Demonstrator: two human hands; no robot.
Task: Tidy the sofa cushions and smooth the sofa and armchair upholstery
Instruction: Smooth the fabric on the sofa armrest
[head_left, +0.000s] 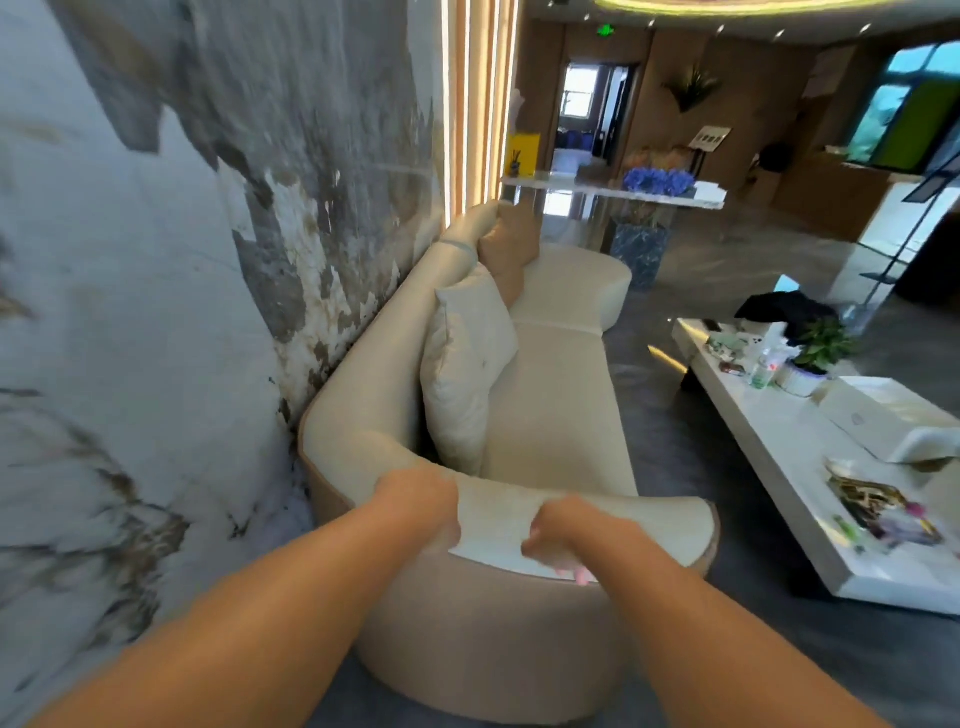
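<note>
**A:** ok so where's the sofa in this one?

**B:** The cream sofa (550, 405) runs along the marbled wall (156, 260) on the left, stretching away from the camera. The person stands at its near end, both bare arms reaching over the curved armrest (498, 514).

**A:** and the hands?

**B:** The left hand (421, 499) is curled over the top of the armrest, fingers wrapped down the inner side, so it's closed on the upholstery. The right hand (563, 540) is just beside it, knuckles bent, fingertips (579, 574) pressed at the seam where the cream top meets the tan outer shell. Looks like it's pinching the fabric too, but it's kinda blurry, so I honestly can't tell how firm that grip is.

**A:** cushions?

**B:** A cream cushion (467, 364) stands upright against the backrest, close to the near armrest. Further along there's a tan cushion (511, 249), also leaning on the backrest, partly hidden behind the cream one.

**A:** anything else around?

**B:** A low white counter (779, 457) sits to the right with a potted plant (821, 348), a white box (883, 421) and some clutter on it. Dark glossy floor (727, 649) in between.
</note>
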